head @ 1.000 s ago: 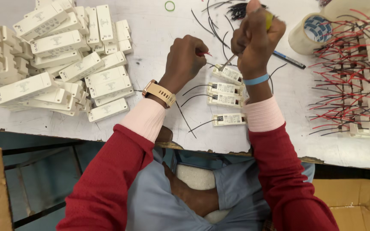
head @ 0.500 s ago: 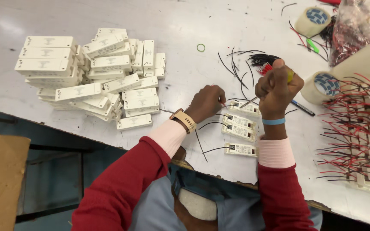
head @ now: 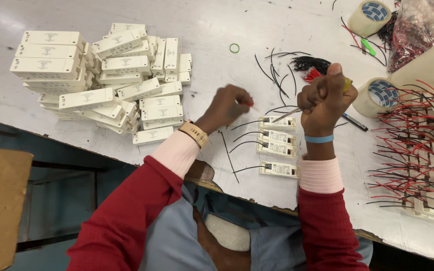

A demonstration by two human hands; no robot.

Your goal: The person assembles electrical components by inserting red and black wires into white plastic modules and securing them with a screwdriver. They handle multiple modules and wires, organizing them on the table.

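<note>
My right hand (head: 325, 98) is closed in a fist around a screwdriver (head: 287, 115) with a yellow handle. Its metal tip points down-left at the top one of several small white modules (head: 278, 123) lying in a row with black wires attached. My left hand (head: 227, 106) is just left of that module and pinches a red wire (head: 247, 104) between its fingertips. A watch with a tan strap is on my left wrist and a blue band on my right.
A big pile of white rectangular boxes (head: 101, 85) fills the left of the white table (head: 212, 30). Loose black and red wires (head: 307, 65), two tape rolls (head: 375, 95), a pen (head: 355, 122) and a green ring (head: 234, 48) lie behind. Wired modules (head: 423, 160) cover the right.
The view has shifted, so the hands and modules sit lower and further right in the picture. My left hand has drawn slightly left with the red wire; my right fist still holds the screwdriver.
</note>
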